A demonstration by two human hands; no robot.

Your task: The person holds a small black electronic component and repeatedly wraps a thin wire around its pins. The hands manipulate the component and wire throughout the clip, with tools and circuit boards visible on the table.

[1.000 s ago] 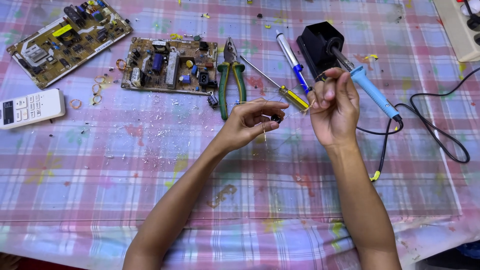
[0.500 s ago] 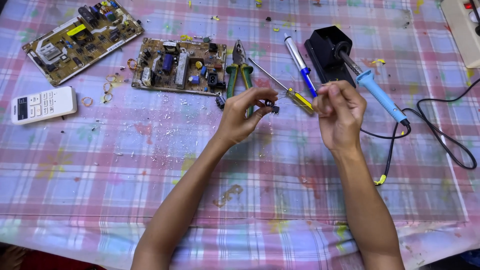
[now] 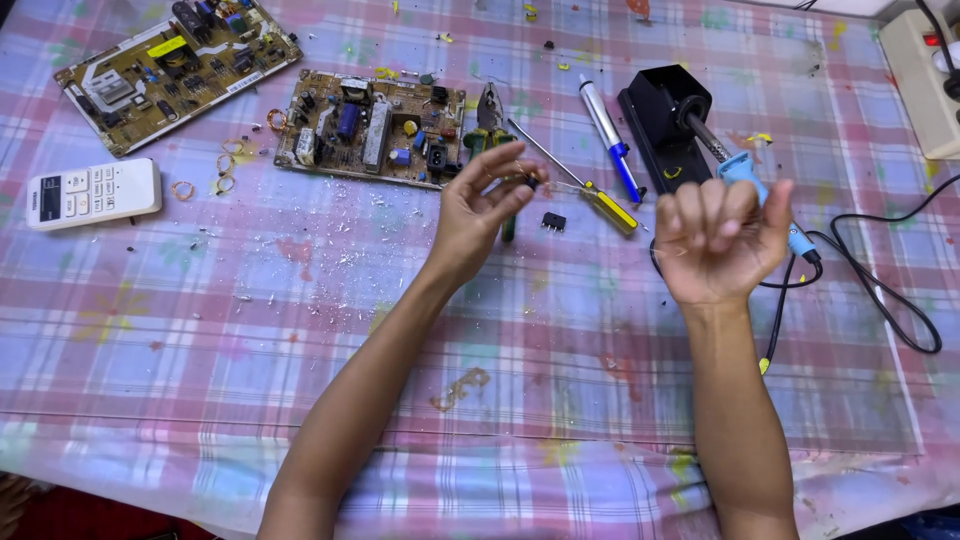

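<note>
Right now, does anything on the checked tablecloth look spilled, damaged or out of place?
Yes. White flecks and crumbs are strewn over the pink-and-blue checked tablecloth below the brown circuit board, several loose copper wire rings lie left of it, and a small black three-legged component sits loose near the left hand.

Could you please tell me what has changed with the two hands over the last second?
The hands, close together before, have drawn apart: the right hand has moved off to the right, fingers curled, over the blue soldering iron. The left hand still pinches a small dark part at its fingertips. The circuit boards, the pliers, the screwdriver and the remote have stayed put.
</note>
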